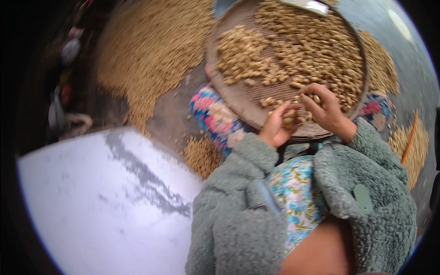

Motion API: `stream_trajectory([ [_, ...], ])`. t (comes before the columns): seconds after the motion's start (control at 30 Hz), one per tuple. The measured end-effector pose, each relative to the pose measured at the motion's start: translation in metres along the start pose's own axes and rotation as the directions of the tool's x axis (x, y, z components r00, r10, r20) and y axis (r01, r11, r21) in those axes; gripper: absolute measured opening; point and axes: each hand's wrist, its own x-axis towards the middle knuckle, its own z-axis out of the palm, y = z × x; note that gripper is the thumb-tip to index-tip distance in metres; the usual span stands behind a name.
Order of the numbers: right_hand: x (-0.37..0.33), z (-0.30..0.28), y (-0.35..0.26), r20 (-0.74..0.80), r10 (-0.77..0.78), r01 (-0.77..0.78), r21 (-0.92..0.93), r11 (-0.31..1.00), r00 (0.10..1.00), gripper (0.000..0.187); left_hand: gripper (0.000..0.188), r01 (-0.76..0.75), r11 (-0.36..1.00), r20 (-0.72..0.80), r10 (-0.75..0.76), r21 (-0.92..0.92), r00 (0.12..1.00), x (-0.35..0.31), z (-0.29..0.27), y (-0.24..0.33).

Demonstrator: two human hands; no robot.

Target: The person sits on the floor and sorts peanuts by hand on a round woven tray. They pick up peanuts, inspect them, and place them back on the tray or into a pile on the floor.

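A small heap of peanuts [240,55] sits on the round woven tray [230,98], at 11 o'clock from the left hand [276,127], the nearer one. The left grip curls around a few peanuts [288,119]. The right hand [326,109] is close by, at 2 o'clock, fingers bent; I cannot tell if it pinches one. The big heap of peanuts [332,59] lies at 12 o'clock from that hand.

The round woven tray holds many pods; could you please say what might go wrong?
The tray seems to rest across the flowered trouser legs, so a shifting knee might tip it. Pods lie close to its right rim, so a jolt could spill some. The left hand and right hand seem to hold pods near the front rim; some might drop outside.
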Motion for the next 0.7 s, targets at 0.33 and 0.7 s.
stream_trajectory([
  [0.33, 0.007, 0.118, -0.051, 0.624, -0.538, 0.724, -0.064, 0.687, 0.566, 0.035, 0.024, -0.532, 0.799, 0.317, 0.6, -0.28, 0.735, -0.058, -0.1, -0.031],
  [0.7, -0.021, 0.152, -0.034, 0.641, -0.412, 0.537, -0.001, 0.844, 0.648, 0.017, 0.026, -0.734, 0.247, -0.321, 0.779, -0.632, 0.538, -0.169, -0.321, -0.023],
])
